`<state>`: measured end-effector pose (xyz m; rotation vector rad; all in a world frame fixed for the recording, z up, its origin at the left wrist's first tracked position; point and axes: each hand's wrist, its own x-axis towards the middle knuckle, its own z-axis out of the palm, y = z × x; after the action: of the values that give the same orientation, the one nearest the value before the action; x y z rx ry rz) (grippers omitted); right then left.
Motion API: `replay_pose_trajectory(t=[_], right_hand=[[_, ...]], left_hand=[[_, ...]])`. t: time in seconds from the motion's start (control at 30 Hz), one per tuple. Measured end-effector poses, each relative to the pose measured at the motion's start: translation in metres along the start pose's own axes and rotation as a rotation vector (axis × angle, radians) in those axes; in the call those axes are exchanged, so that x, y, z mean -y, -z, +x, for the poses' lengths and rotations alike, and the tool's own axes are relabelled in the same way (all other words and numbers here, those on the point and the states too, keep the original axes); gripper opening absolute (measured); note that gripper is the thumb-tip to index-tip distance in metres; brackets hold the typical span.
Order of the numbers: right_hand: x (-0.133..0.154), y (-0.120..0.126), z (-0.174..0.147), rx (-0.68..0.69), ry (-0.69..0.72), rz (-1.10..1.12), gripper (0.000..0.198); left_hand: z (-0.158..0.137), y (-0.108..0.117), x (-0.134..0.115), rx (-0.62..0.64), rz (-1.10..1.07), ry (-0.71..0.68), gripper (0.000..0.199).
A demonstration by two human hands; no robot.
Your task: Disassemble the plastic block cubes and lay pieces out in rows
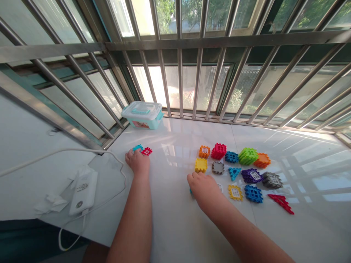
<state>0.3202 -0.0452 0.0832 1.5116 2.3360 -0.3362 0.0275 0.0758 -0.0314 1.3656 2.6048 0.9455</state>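
Observation:
My left hand (137,160) is lowered to the white surface on the left, fingers curled against a teal interlocking tile (138,147). Beside its fingertips is a red window tile (147,151). My right hand (204,186) is bent down with its fingers together, just in front of a yellow tile stack (201,165). What lies under these fingers is hidden; a bit of teal (191,191) peeks out at the left, and part of a white window tile (220,187) shows at the right. Nearby are a grey tile (218,167), a teal triangle (234,173) and a yellow window tile (235,192).
Right of my hands stand red (218,151), green (248,156), purple (251,175) and blue (253,193) stacks, with a red triangle (281,203) farther right. A lidded teal box (143,115) sits by the metal bars (179,80). A white power strip (83,191) with cable lies left.

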Motion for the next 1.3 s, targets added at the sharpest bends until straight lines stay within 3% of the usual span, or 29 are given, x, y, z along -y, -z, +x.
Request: replay_pose_trajectory(t=[0.2,0.5,0.7,0.87,0.93,1.1,1.3], right_hand=[[0.000,-0.001,0.002,-0.013,-0.012,0.018,0.024],[0.000,-0.001,0.001,-0.021,-0.021,0.034,0.026],[0.000,0.000,0.000,-0.023,-0.020,0.036,0.027],[0.000,-0.002,-0.001,-0.037,-0.018,0.027,0.031],[0.001,0.000,-0.002,-0.030,-0.015,0.025,0.029],[0.004,0.007,-0.013,-0.048,0.026,0.017,0.030],[-0.006,0.021,-0.026,-0.256,0.102,0.023,0.030]], left_hand=[[-0.009,0.004,-0.005,-0.067,0.001,0.098,0.027],[-0.011,0.007,-0.007,-0.091,-0.050,0.066,0.008],[-0.009,0.013,-0.008,-0.116,-0.055,0.081,0.021],[-0.013,0.021,-0.025,-0.243,-0.447,-0.113,0.044],[-0.015,0.018,-0.035,-0.184,-0.670,-0.144,0.051],[-0.020,0.000,-0.052,0.114,-1.139,-0.108,0.056],[-0.053,0.005,-0.077,0.502,-1.219,-0.228,0.057]])
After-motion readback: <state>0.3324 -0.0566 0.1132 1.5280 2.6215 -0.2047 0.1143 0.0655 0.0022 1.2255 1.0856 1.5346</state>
